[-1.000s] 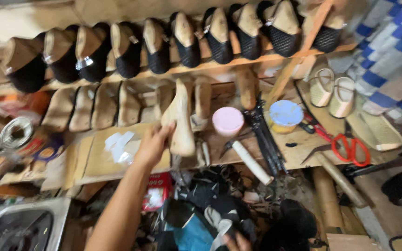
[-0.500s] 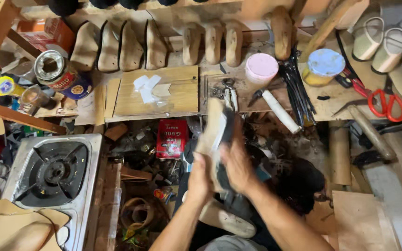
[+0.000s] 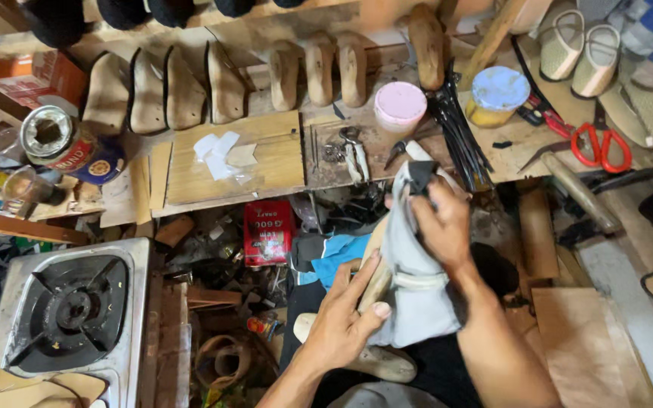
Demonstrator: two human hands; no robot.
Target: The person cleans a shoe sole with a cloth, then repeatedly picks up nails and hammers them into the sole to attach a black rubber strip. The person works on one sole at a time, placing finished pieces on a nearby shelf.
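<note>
The right hand (image 3: pixel 441 227) pinched the top of a grey upper (image 3: pixel 411 279) draped over a wooden last (image 3: pixel 378 283), just below the desk's (image 3: pixel 228 170) front edge. The left hand (image 3: pixel 345 317) lay flat, fingers spread, against the last's side, beside the upper.

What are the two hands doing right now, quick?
Left hand: fingers stretched open, pressed flat against the wooden shoe form under the grey cloth.
Right hand: closed, pinching the grey cloth at its top.
</note>
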